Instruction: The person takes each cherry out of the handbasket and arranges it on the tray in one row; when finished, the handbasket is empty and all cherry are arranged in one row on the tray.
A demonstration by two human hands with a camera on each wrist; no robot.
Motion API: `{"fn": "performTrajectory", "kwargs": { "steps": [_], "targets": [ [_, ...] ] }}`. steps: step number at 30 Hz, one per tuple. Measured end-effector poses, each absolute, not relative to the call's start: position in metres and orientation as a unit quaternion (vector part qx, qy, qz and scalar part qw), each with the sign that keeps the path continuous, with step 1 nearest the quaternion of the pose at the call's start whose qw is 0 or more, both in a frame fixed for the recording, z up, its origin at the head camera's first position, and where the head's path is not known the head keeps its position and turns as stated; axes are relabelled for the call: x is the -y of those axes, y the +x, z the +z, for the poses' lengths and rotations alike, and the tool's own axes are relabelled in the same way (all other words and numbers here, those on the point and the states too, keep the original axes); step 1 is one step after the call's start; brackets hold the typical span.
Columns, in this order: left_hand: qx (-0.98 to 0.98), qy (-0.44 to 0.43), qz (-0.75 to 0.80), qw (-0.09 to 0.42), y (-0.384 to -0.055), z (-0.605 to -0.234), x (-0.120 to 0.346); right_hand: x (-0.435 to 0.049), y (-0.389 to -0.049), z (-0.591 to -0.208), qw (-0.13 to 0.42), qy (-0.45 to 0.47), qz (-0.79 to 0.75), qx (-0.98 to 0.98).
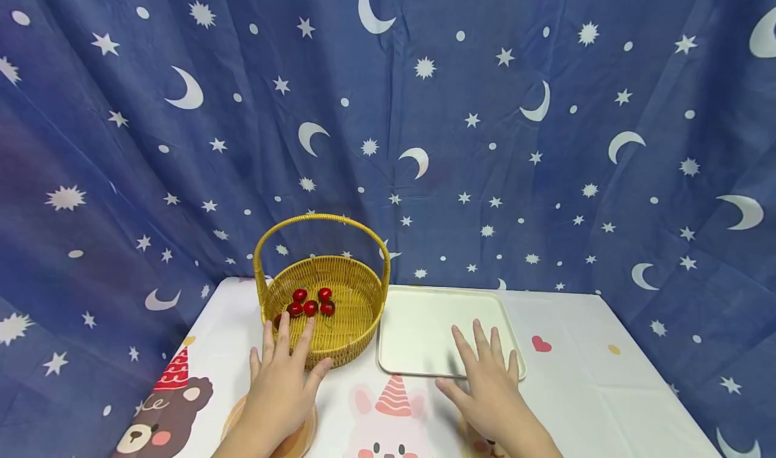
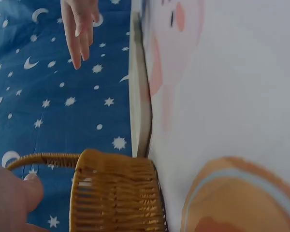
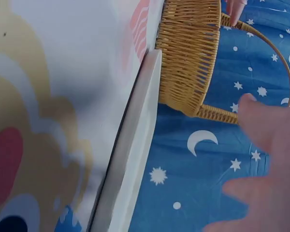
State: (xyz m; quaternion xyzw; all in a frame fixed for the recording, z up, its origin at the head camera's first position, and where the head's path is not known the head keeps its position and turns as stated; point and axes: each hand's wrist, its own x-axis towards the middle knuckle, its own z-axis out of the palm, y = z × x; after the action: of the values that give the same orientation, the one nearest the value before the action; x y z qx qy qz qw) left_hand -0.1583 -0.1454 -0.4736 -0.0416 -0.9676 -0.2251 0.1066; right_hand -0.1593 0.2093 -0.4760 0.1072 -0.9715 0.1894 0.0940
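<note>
While left hand (image 1: 281, 387) and right hand (image 1: 488, 384) hang spread, cherries (image 1: 310, 308) lie nearest the left

Both hands hold nothing, fingers straight and splayed wide; red cherries sit in the golden wicker basket (image 1: 351, 316), just beyond the left fingertips, bunched toward its left side; left hand clearly nearer, right hand well apart, its fingers overlapping the near edge of the cream tray (image 1: 445, 330) in head view; basket roundish, no clear long axis, handle arching left to right; tray just right of it on desk (image 1: 570, 390); left-finger contact with rim: cannot tell.
</note>
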Motion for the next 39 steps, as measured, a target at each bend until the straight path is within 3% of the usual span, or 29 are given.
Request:
{"fn": "performTrajectory", "kwargs": {
  "steps": [6,15,25,39],
  "targets": [
    [0.939,-0.012,-0.319,0.127,-0.167,-0.464,0.170,-0.194,-0.173,-0.473,0.141,0.173,0.280,0.934],
    [0.879,0.083,-0.457,0.106,-0.194,-0.464,0.209,-0.146,-0.204,-0.457,0.139,0.207,0.435,0.865],
    [0.795,0.138,-0.586,0.076,-0.217,-0.480,0.219,-0.082,-0.250,-0.447,0.017,0.232,0.544,0.806],
    [0.744,0.160,-0.647,0.052,-0.225,-0.485,0.224,-0.024,-0.317,-0.452,-0.100,0.231,0.476,0.843]
  ]
}}
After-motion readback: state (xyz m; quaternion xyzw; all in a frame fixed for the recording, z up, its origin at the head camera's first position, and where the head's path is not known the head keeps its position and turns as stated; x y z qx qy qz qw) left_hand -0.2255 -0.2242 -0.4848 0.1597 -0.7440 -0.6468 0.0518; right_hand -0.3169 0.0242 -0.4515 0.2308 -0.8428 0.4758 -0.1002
